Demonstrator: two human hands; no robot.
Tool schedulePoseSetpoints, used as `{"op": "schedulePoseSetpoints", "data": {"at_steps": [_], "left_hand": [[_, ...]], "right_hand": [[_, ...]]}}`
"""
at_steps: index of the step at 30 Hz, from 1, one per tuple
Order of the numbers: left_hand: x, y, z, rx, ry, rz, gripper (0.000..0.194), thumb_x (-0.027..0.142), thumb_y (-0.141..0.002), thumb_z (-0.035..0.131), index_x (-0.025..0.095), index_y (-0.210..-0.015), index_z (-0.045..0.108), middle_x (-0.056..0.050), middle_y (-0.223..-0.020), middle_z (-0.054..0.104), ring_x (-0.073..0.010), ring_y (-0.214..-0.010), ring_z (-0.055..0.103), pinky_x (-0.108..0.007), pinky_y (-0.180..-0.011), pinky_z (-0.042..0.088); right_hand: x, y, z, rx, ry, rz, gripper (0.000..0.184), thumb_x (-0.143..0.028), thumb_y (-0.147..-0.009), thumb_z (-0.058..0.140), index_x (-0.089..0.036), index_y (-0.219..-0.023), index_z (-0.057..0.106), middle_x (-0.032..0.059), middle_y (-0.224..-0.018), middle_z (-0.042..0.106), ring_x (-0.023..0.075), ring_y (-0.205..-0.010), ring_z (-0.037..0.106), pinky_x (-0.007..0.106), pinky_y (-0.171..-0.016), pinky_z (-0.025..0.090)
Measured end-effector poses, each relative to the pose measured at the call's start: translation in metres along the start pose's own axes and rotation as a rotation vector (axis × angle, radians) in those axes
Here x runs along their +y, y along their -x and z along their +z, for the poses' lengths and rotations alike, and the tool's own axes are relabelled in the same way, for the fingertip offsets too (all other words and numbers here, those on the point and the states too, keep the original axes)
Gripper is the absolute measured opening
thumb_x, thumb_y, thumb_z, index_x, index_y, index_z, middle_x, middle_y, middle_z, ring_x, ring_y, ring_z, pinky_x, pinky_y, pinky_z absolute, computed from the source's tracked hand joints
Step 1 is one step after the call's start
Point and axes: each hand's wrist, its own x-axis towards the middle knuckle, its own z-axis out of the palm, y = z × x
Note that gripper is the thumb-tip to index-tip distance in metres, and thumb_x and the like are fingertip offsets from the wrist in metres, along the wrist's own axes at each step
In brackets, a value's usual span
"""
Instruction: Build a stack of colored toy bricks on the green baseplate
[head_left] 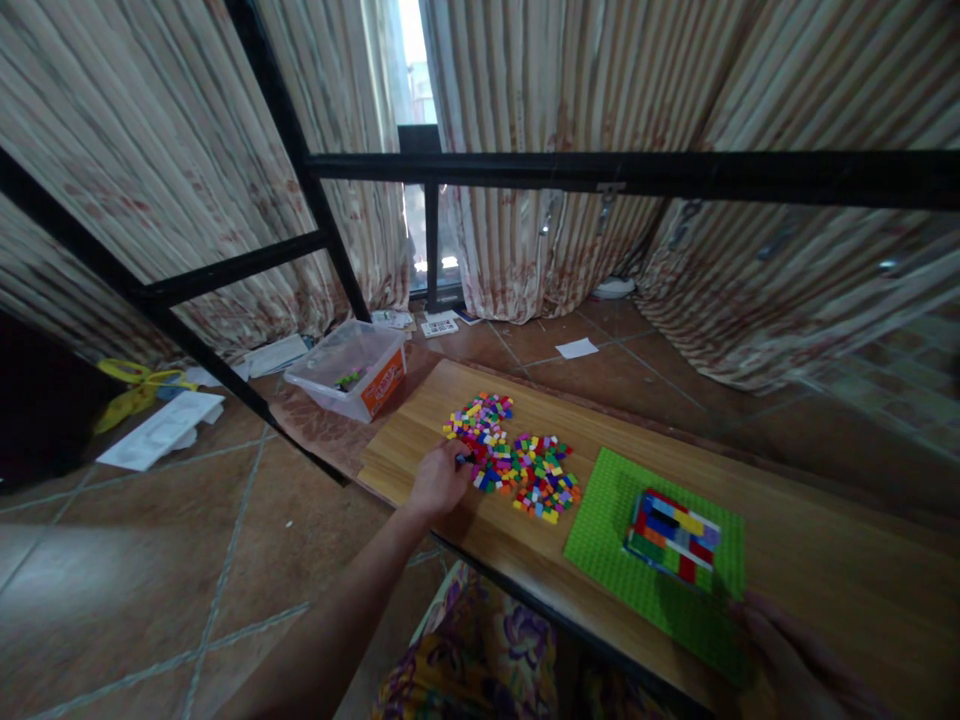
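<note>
My left hand (439, 478) reaches out to the near left edge of a pile of small coloured bricks (514, 458) on a wooden board (825, 560). Its fingers are curled in a pinch at a dark brick in the pile. A green baseplate (607, 530) lies to the right of the pile, with a low block of red, blue, yellow and green bricks (673, 534) built on it. My right hand (795, 665) lies flat at the baseplate's near right corner, fingers stretched out, blurred and dim.
A clear plastic tub (349, 368) with an orange label stands on the floor beyond the board's left end. A black metal frame (600, 172) crosses above. Papers (161, 430) lie on the tiled floor; curtains hang behind.
</note>
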Motion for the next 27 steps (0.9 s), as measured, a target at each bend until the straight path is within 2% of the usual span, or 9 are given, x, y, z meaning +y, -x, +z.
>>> {"op": "schedulePoseSetpoints", "data": {"at_steps": [4,7,9,11,14,16,19,22,27], "left_hand": [[0.005,0.000,-0.001,0.067,0.080,0.049,0.010,0.017,-0.082,0.056,0.020,-0.086,0.065,-0.005,-0.099,0.063,-0.0168,-0.089,0.059,-0.028,-0.081,0.045],[0.016,0.004,-0.003,0.072,0.292,0.066,0.009,0.020,-0.081,0.057,0.019,-0.085,0.065,-0.004,-0.093,0.062,-0.0142,-0.078,0.055,-0.026,-0.073,0.045],[0.030,0.012,-0.002,-0.029,0.560,0.021,0.013,0.028,-0.081,0.059,0.018,-0.087,0.066,-0.001,-0.081,0.061,-0.0119,-0.068,0.052,-0.024,-0.066,0.043],[0.048,0.023,0.002,-0.195,0.869,-0.057,0.026,0.040,-0.079,0.065,0.017,-0.092,0.067,0.000,-0.074,0.059,-0.0094,-0.063,0.049,-0.022,-0.061,0.040],[0.077,0.042,0.009,-0.378,1.157,-0.169,0.042,0.048,-0.069,0.076,0.016,-0.095,0.068,0.000,-0.075,0.061,-0.0063,-0.058,0.046,-0.019,-0.055,0.035],[0.093,0.053,0.013,-0.462,1.206,-0.158,0.042,0.048,-0.068,0.077,0.016,-0.094,0.068,-0.001,-0.077,0.063,-0.0056,-0.056,0.045,-0.019,-0.052,0.034],[0.109,0.063,0.018,-0.533,1.150,-0.034,0.034,0.046,-0.072,0.074,0.018,-0.091,0.069,0.000,-0.074,0.063,-0.0076,-0.059,0.049,-0.020,-0.056,0.039],[0.119,0.069,0.023,-0.535,1.079,0.054,0.028,0.042,-0.075,0.072,0.019,-0.090,0.071,-0.001,-0.077,0.065,-0.0124,-0.071,0.056,-0.024,-0.069,0.046],[0.129,0.078,0.039,-0.537,1.072,0.066,0.024,0.038,-0.075,0.070,0.019,-0.090,0.071,-0.004,-0.088,0.069,-0.0171,-0.084,0.061,-0.028,-0.080,0.048]], "right_hand": [[-0.029,0.012,0.006,0.007,0.054,-0.004,0.038,-0.053,-0.064,0.071,-0.023,-0.086,0.077,0.0065,-0.097,0.076,0.0347,-0.098,0.067,0.042,-0.077,0.057],[-0.049,0.024,0.020,0.024,0.027,0.032,0.044,-0.057,-0.059,0.073,-0.022,-0.086,0.077,0.0076,-0.095,0.076,0.0354,-0.100,0.067,0.043,-0.083,0.055],[-0.062,0.034,0.035,-0.016,-0.053,0.018,0.044,-0.056,-0.058,0.075,-0.022,-0.086,0.077,0.0073,-0.096,0.076,0.0335,-0.101,0.067,0.043,-0.088,0.053],[-0.074,0.045,0.051,-0.062,-0.129,-0.033,0.041,-0.054,-0.060,0.076,-0.022,-0.085,0.077,0.0074,-0.096,0.076,0.0308,-0.098,0.068,0.043,-0.090,0.052],[-0.089,0.061,0.072,-0.196,-0.179,-0.156,0.033,-0.051,-0.073,0.070,-0.024,-0.091,0.077,0.0072,-0.100,0.075,0.0265,-0.097,0.068,0.040,-0.087,0.052],[-0.098,0.069,0.082,-0.259,-0.216,-0.210,0.030,-0.048,-0.078,0.068,-0.025,-0.095,0.076,0.0063,-0.100,0.075,0.0244,-0.096,0.068,0.038,-0.085,0.053],[-0.105,0.073,0.088,-0.308,-0.312,-0.196,0.028,-0.047,-0.080,0.067,-0.025,-0.095,0.076,0.0053,-0.097,0.075,0.0214,-0.088,0.069,0.034,-0.080,0.054],[-0.103,0.073,0.088,-0.299,-0.437,-0.127,0.028,-0.048,-0.077,0.070,-0.023,-0.087,0.076,0.0049,-0.088,0.076,0.0194,-0.077,0.068,0.032,-0.070,0.055],[-0.093,0.071,0.078,-0.257,-0.560,-0.049,0.025,-0.044,-0.067,0.077,-0.023,-0.081,0.077,0.0036,-0.078,0.075,0.0179,-0.072,0.067,0.031,-0.069,0.055]]}}
